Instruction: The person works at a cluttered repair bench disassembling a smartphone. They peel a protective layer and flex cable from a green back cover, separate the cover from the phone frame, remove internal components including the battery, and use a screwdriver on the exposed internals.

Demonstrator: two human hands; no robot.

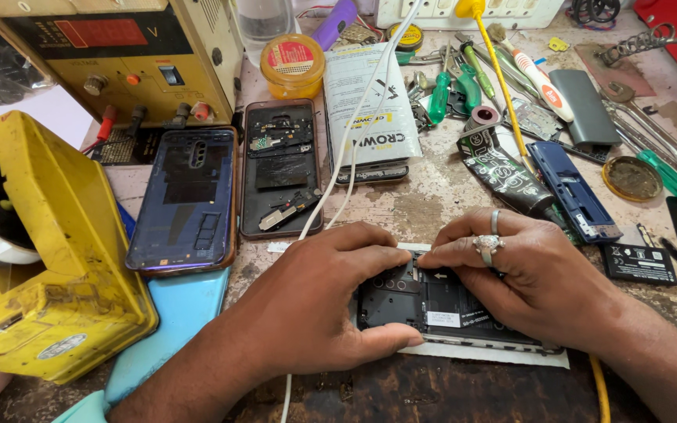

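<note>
An opened black phone (440, 307) lies back-up on a white strip at the bench's near middle. My left hand (315, 301) rests over its left side, thumb along the near edge, fingers pressing near the camera area. My right hand (530, 270), with rings on two fingers, presses its fingertips on the phone's upper middle. Both hands touch the phone; neither lifts it.
A dark blue phone back cover (186, 196) and an open phone frame (280, 168) lie to the left. A yellow box (48, 258) sits far left, a power supply (111, 55) behind. Screwdrivers (452, 86), tweezers, a tube (503, 172) and a small battery (638, 262) crowd the right. A white cable (354, 141) crosses the bench.
</note>
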